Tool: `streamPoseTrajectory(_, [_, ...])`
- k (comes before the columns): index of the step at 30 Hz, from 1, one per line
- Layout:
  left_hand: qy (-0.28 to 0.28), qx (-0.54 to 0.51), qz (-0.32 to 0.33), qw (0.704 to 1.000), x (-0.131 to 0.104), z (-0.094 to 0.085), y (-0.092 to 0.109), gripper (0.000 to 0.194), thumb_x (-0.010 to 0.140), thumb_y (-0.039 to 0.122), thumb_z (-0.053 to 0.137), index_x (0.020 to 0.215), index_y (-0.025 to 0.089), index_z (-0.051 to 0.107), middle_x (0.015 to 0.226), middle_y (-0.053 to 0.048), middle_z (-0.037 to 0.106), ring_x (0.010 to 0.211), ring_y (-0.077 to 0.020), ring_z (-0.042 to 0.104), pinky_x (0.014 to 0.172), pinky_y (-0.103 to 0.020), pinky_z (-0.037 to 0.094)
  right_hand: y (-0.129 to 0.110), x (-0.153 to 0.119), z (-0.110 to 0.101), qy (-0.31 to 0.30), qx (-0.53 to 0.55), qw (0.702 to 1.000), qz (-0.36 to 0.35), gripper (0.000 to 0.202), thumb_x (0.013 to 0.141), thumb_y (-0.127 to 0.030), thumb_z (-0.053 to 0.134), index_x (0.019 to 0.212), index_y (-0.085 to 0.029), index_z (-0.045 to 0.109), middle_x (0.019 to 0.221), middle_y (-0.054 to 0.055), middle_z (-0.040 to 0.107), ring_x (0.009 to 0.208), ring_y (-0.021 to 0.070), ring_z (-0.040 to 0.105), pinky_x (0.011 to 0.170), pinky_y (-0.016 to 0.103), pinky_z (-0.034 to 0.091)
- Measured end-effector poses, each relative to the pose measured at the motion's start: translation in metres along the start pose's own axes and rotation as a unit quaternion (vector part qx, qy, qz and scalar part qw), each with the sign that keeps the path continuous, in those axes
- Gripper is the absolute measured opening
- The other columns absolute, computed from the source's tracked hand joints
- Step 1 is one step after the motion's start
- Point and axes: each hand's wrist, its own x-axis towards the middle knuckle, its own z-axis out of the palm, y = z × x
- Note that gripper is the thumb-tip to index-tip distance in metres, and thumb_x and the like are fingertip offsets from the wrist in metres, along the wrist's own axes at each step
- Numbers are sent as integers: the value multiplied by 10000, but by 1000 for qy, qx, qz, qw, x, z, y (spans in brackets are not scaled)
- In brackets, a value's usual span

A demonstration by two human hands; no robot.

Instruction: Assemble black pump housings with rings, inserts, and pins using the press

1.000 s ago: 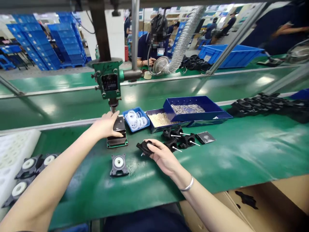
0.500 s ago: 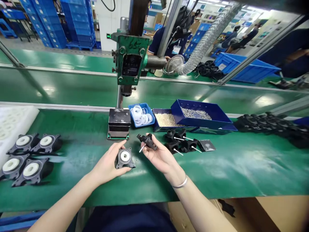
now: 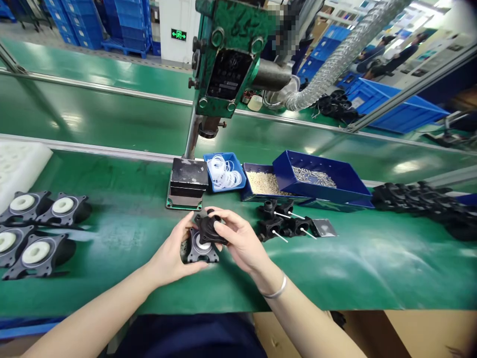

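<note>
In front of the black rectangular metal press block point(image 3: 189, 171), the left hand point(image 3: 169, 256) grasps the dark-grey, white-centred square plastic housing point(image 3: 203, 255) between thumb and fingers. The right hand point(image 3: 242, 241) grips the black round plastic cover point(image 3: 210, 228), now shifted from beside the housing to over it, apparently for alignment; contact cannot be confirmed.

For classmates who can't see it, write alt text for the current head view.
A person's right hand holds a black part over a grey housing that the left hand cups on a green bench. Beyond stand a press and blue trays.
</note>
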Motion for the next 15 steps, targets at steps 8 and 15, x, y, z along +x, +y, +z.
streamPoseTrajectory(8, [-4,15,-20,1000,-3,2,-4,1068,769,328,814,1566,306,103,1411,-138,454,1315,-307,540,1143,-513,445,-2,-14,-9,-76,-310,932,-172,193,878,-319,736,1068,-291,738,1357,91,550,1270,271,528,1099,457,415])
streamPoseTrajectory(15, [4,12,13,1000,-1,3,-2,1064,767,281,814,1561,356,108,1340,-122,414,1257,-297,566,1092,-504,505,16,-19,-13,-91,-378,903,-184,211,932,-304,659,1142,-295,671,1421,95,490,1325,269,484,1129,456,391])
